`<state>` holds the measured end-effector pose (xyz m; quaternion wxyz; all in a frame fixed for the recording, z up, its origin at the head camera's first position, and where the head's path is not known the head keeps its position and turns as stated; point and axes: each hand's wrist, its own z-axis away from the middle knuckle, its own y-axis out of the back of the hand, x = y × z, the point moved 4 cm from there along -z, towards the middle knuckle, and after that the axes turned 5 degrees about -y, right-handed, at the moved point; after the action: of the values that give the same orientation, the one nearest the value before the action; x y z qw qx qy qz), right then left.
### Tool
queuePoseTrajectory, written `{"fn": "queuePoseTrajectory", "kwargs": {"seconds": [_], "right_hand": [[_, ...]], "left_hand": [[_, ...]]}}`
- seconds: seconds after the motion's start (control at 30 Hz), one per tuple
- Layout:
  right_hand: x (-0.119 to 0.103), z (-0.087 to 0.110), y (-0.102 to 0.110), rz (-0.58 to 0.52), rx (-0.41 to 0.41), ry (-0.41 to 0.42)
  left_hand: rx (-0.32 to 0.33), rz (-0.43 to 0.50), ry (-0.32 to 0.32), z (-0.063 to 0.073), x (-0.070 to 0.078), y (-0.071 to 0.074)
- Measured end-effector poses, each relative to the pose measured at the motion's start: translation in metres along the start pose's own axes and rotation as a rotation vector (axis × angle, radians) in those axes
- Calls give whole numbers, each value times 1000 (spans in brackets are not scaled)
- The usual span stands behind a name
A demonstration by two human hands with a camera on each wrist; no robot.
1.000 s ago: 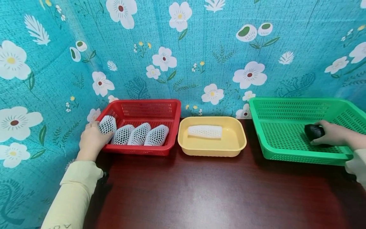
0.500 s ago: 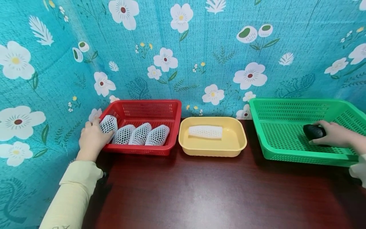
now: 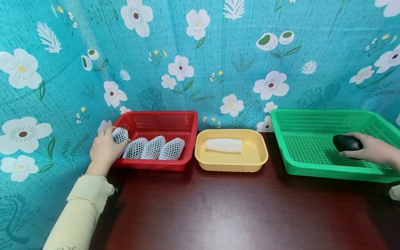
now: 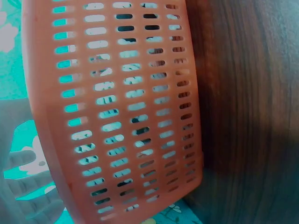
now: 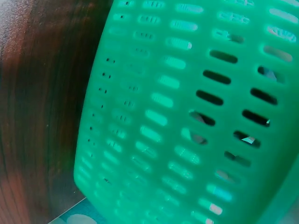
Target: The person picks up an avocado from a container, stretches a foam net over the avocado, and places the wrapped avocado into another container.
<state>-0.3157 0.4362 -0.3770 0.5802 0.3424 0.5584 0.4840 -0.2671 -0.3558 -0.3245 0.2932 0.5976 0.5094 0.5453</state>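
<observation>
In the head view, my left hand point(image 3: 105, 147) is over the left end of the red basket point(image 3: 156, 166), holding a net-wrapped avocado point(image 3: 120, 135) between thumb and fingers. Beside it, several more dark avocados in white foam nets point(image 3: 153, 147) lie in a row. On the right, my right hand point(image 3: 372, 147) grips a bare dark avocado point(image 3: 347, 142) inside the green basket point(image 3: 331, 170). Basket walls fill most of both wrist views; some left fingers point(image 4: 32, 186) show past the red rim, while the right hand is mostly hidden behind the green wall.
Between the two baskets stands a yellow tray point(image 3: 231, 167) with one flat white foam net point(image 3: 223, 145) in it. All three containers are on a dark brown table point(image 3: 237, 208). A blue flowered cloth point(image 3: 212, 69) hangs close behind them.
My right hand has shifted slightly right with the avocado, which now lies more lengthwise across the view. My left hand has moved a little right, covering more of the wrapped avocado.
</observation>
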Motion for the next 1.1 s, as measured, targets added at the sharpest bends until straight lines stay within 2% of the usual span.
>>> {"fn": "queuePoseTrajectory", "kwargs": {"seconds": [0.27,0.57,0.83,1.1], "right_hand": [[-2,8,1,-28,38,-1],[-18,13,8,-69,71,21],[-36,18,10,-89,86,56],[-61,24,12,-126,81,106]], "left_hand": [[0,3,-50,0,11,1],[15,27,-62,4,21,-5],[7,58,-138,7,38,-8],[-13,117,-164,7,48,-13]]}}
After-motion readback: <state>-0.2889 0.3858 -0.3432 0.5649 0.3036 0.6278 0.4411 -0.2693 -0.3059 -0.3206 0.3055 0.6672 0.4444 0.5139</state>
